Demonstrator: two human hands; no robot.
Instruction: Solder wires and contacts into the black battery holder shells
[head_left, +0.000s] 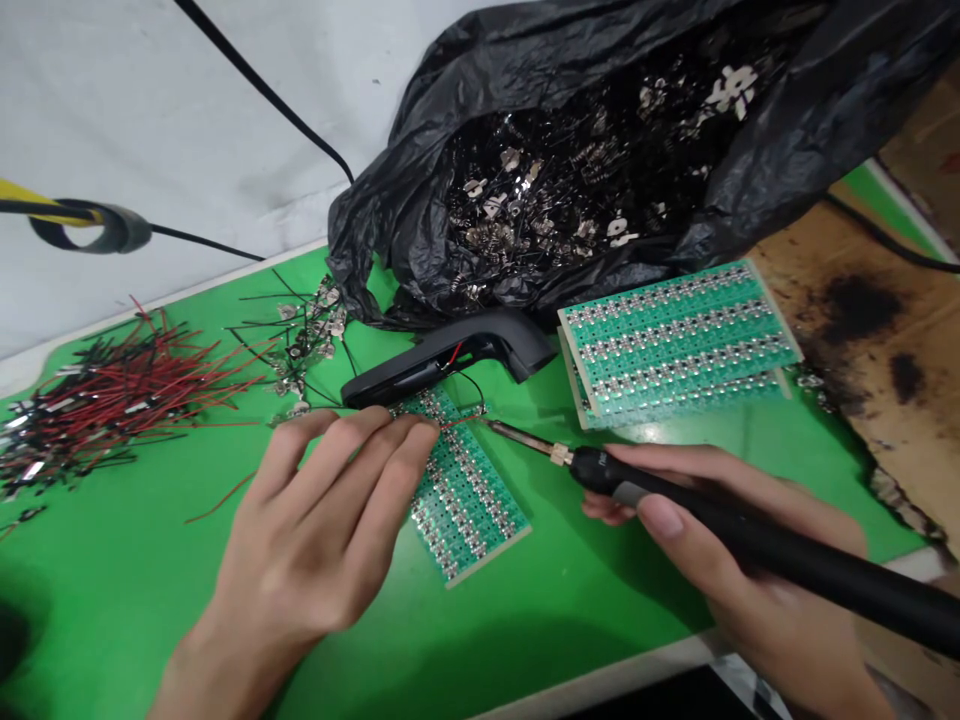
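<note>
Head view: right hand (739, 600) clamped on soldering iron (750, 525); tip beside PCB (465, 490), left hand (315, 520) pressing it.

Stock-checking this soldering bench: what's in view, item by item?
plastic bag: one, black, top centre
metal terminals: many, silver, inside the bag
wire heap: one, red and black, left
wired terminals: small cluster, silver, beside the bag
plastic handle: one, black, mid-mat
circuit panels: stacked, green, right
circuit panel: one, green, centre
mat: one, green, under the panels
soldering iron: one, black, lower right
left hand: one, fingertips on the panel
right hand: one, gripping the iron
</note>
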